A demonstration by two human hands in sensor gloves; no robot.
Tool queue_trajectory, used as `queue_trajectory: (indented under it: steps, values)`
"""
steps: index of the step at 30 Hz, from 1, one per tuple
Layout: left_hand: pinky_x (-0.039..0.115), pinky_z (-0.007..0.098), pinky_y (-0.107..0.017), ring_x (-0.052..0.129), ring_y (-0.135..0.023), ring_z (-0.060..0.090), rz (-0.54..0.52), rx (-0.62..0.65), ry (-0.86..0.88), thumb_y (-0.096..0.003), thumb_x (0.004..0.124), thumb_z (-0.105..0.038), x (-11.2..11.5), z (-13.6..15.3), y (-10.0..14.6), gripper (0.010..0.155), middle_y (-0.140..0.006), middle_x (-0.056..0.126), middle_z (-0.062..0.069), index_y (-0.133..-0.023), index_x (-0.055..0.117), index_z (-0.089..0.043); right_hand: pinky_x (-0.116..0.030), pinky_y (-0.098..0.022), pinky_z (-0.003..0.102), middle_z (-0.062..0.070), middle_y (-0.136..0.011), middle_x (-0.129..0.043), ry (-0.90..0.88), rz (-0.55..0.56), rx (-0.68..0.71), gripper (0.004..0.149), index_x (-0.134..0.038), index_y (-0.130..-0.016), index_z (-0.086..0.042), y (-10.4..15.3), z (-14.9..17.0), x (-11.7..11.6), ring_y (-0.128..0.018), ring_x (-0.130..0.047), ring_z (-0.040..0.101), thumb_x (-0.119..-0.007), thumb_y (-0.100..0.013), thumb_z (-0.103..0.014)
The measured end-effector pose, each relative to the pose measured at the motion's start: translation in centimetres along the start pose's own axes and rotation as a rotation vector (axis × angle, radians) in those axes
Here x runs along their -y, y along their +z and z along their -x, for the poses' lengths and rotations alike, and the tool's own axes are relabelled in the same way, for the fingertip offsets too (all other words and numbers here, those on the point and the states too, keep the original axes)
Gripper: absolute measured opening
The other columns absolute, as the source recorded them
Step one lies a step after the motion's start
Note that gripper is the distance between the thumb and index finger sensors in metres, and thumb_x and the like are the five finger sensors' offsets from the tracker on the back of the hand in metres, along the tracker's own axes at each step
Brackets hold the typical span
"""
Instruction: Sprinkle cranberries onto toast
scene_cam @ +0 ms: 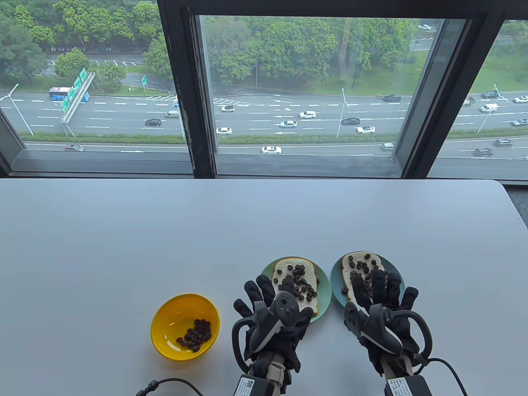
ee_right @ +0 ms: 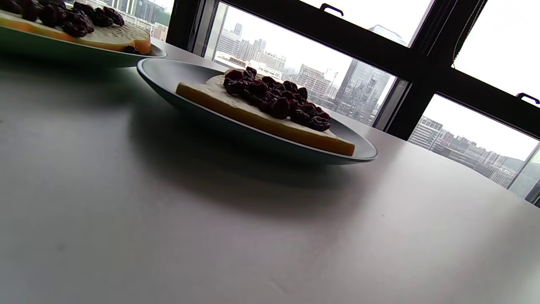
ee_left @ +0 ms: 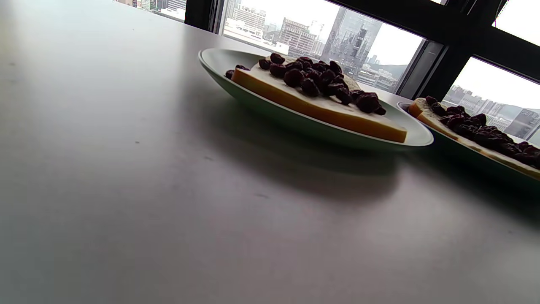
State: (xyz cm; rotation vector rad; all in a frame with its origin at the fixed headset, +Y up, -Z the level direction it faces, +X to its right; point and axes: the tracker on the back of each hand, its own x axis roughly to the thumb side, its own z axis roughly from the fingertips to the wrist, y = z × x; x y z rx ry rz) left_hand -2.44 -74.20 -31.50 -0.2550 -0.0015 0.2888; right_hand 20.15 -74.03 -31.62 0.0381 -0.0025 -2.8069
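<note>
A yellow bowl (scene_cam: 185, 326) at the front left holds a small heap of dark cranberries (scene_cam: 195, 335). A slice of toast (scene_cam: 284, 266) topped with cranberries (scene_cam: 300, 282) lies on a light green plate (scene_cam: 326, 288). A second cranberry-topped toast (scene_cam: 363, 259) lies on a blue plate (scene_cam: 335, 275) to its right. My left hand (scene_cam: 276, 299) has its fingers spread and empty at the green plate's near left edge. My right hand (scene_cam: 377, 288) is spread and empty over the near half of the right toast. Both toasts show in the left wrist view (ee_left: 320, 107) and the right wrist view (ee_right: 270, 116); no fingers show there.
The white table (scene_cam: 165, 231) stretches back to a window with a dark frame (scene_cam: 194, 123). Cables (scene_cam: 173, 383) trail from both wrists at the front edge. The table's right edge (scene_cam: 517, 214) lies well beyond the blue plate.
</note>
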Motion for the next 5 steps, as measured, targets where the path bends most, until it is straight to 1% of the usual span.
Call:
queue_trajectory:
  steps: [5]
  values:
    - [0.004, 0.072, -0.063, -0.016, -0.096, 0.041, 0.002, -0.004, 0.004, -0.0429, 0.049, -0.077, 0.0, 0.01, -0.02, 0.083, -0.111, -0.013, 0.012, -0.109, 0.013, -0.044, -0.029, -0.063, 0.075, 0.021, -0.098, 0.007, 0.004, -0.017, -0.005, 0.095, 0.014, -0.091, -0.03, 0.19, 0.09, 0.24, -0.094, -0.008, 0.053, -0.051, -0.037, -0.071]
